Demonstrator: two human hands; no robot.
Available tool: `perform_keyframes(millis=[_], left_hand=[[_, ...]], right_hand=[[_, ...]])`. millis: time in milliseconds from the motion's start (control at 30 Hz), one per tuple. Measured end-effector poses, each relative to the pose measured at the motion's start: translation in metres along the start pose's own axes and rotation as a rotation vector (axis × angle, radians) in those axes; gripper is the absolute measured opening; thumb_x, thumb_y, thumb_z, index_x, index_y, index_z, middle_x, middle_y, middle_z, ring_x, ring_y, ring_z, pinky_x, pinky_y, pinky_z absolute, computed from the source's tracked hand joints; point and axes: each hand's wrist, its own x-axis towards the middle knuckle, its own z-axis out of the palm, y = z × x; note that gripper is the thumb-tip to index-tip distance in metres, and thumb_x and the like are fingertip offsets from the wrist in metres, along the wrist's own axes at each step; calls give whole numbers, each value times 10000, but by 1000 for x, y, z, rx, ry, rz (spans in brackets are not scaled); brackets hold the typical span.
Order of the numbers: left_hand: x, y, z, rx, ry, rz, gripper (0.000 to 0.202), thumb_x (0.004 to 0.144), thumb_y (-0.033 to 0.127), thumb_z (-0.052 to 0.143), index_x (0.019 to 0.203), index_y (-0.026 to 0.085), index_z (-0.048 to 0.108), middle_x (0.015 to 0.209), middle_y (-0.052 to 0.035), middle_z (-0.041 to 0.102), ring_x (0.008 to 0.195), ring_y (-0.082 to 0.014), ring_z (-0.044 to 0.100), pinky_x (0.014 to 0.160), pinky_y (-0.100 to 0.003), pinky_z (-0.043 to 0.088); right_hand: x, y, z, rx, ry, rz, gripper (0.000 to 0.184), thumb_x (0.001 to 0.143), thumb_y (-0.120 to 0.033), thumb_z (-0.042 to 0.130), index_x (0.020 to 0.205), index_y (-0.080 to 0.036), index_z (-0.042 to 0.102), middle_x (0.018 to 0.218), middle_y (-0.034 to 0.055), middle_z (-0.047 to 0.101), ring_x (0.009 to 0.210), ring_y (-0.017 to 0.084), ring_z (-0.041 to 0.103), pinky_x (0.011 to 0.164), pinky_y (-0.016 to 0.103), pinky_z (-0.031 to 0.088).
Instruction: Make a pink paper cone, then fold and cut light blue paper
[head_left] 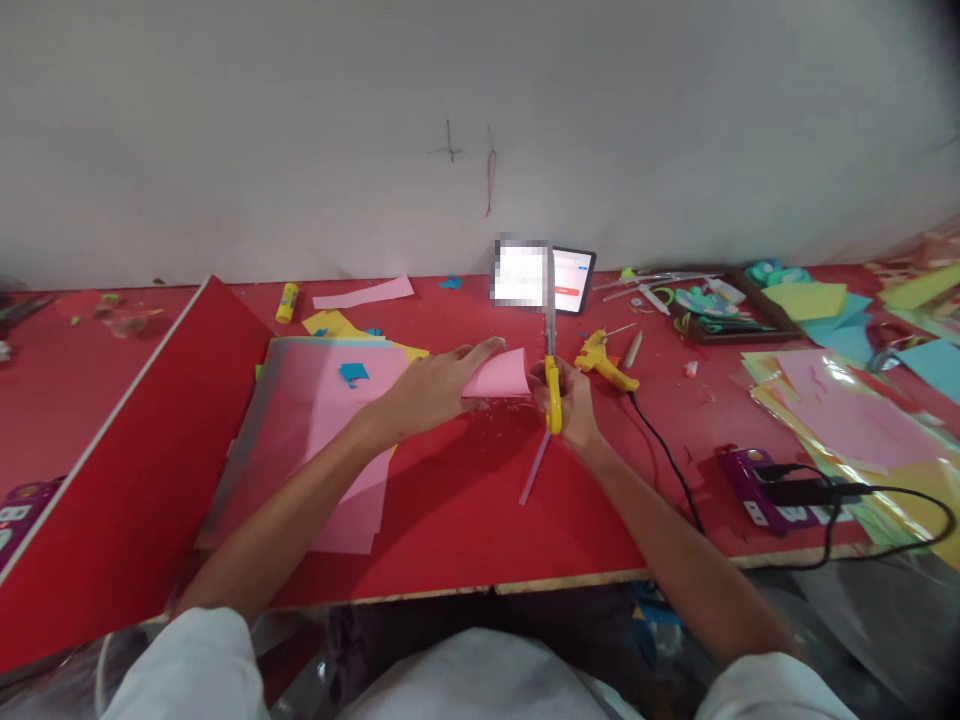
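My left hand [435, 385] grips a small piece of pink paper [501, 376] by its left side, fingers closed over it, just above the red table [465, 510]. My right hand [574, 400] is closed on yellow-handled scissors [552, 375], whose blades point away from me along the right edge of the pink paper. A thin pink strip [535, 468] hangs down toward me from the cut, lying on the table.
A stack of pink and coloured sheets [322, 430] lies left of my hands. A yellow glue gun [604, 362] with a black cord sits to the right, a tablet [572, 279] behind. More coloured paper [847, 410], a purple power strip [780, 490], a glue stick [286, 302].
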Motion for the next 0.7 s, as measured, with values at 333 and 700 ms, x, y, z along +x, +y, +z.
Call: perform_keyframes(millis=[333, 700], left_hand=[[0, -10, -9, -27, 43, -32, 835, 965, 367, 657, 1689, 275, 251, 1602, -127, 570, 1277, -323, 695, 987, -393, 548], [-5, -14, -25, 96, 334, -213, 874, 1002, 493, 655, 1712, 305, 181, 1588, -147, 534, 1234, -351, 668, 892, -397, 586]], right_hand=[[1, 8, -3, 81, -26, -4, 621, 660, -704, 891, 745, -257, 469, 559, -84, 422, 441, 83, 373, 426, 263, 307], [5, 30, -3, 108, -281, -39, 785, 687, -1033, 557, 856, -266, 555, 595, -65, 433, 465, 120, 397, 476, 300, 378]])
